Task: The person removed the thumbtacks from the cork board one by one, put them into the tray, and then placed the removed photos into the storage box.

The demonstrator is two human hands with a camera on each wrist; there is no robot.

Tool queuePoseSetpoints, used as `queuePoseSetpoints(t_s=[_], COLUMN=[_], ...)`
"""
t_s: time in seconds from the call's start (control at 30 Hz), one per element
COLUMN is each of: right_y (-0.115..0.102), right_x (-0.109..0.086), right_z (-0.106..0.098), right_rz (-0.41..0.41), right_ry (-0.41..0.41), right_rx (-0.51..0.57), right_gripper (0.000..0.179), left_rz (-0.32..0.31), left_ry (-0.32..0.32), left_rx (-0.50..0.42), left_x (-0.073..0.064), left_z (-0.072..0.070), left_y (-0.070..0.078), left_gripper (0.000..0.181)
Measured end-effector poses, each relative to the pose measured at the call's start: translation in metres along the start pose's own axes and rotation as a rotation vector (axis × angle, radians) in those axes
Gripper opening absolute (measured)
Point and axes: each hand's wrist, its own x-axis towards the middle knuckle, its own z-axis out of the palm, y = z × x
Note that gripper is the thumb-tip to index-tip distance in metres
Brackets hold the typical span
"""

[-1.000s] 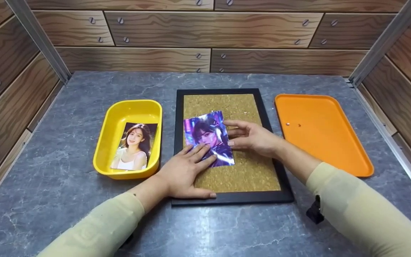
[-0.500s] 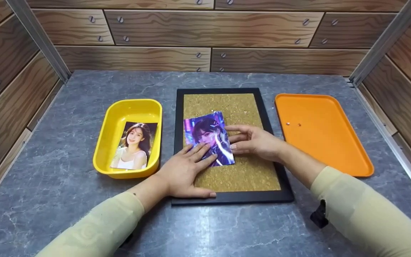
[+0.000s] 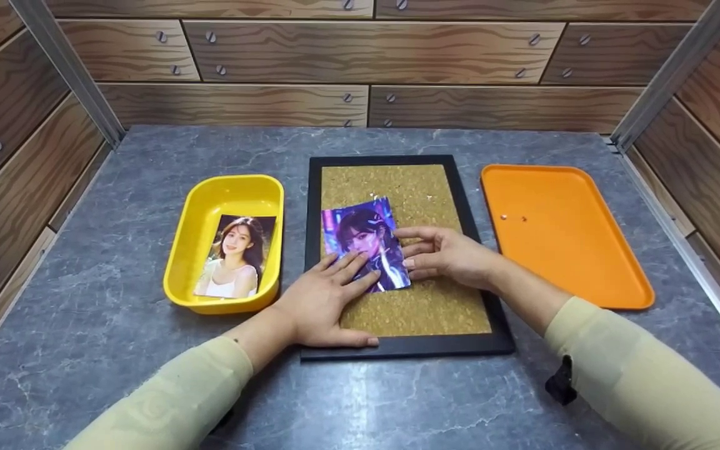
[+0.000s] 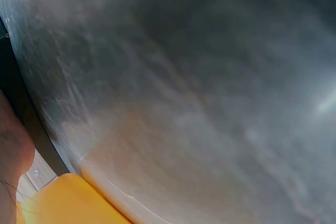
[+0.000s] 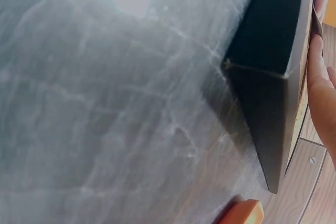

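Observation:
A cork board [image 3: 438,306] with a black frame lies in the middle of the table. On its left half rests a purple-blue illustrated photo card [image 3: 360,225], slightly tilted. My left hand [image 3: 322,306] lies over the card's lower left part, fingers spread, thumb on the board's front frame. At the card's right edge, the extended fingers of my right hand [image 3: 457,257] touch it; their tips are partly hard to make out. In the right wrist view, my right hand [image 5: 321,98] shows at the card's edge above the black frame [image 5: 268,24]. Small shiny bits dot the cork above the card.
To the left stands a yellow tray [image 3: 175,269] holding a portrait photo [image 3: 235,256]. An orange tray [image 3: 575,244] with two tiny pieces, likely pins, lies to the right. Wood-patterned panels [image 3: 360,53] enclose the grey table [image 3: 366,400] at the back and sides.
My right hand has slid a little toward me along the card's right edge. The left hand stays in place, and the card has barely moved.

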Motion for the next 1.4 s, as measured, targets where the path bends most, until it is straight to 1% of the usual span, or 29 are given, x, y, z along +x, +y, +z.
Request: queuePoseSetpoints(t_s=[0.2,0.57,0.77,0.97,1.23,1.4], right_y=[0.002,0.005,0.007,0.008,0.011,0.011], right_x=[-0.001,-0.003,-0.005,-0.005,-0.005,-0.006], right_z=[0.0,0.0,0.0,0.0,0.0,-0.001], right_rz=[-0.002,0.014,0.016,0.028,0.031,0.03], right_ry=[-0.013,-0.013,-0.007,-0.021,-0.037,-0.043], right_rx=[0.016,0.024,-0.022,-0.064,-0.04,-0.029], right_gripper=[0.069,0.069,0.07,0.071,0.072,0.075], left_rz=[-0.004,0.004,0.011,0.009,0.013,0.012], left_ry=[0.007,0.008,0.01,0.01,0.024,0.02], left_rx=[0.01,0.025,0.036,0.035,0.031,0.028], left_x=[0.0,0.0,0.0,-0.001,-0.001,0.0], left_z=[0.0,0.001,0.001,0.002,0.003,0.004], left_y=[0.0,0.001,0.001,0.0,0.0,-0.001], left_gripper=[0.11,0.109,0.109,0.109,0.11,0.11])
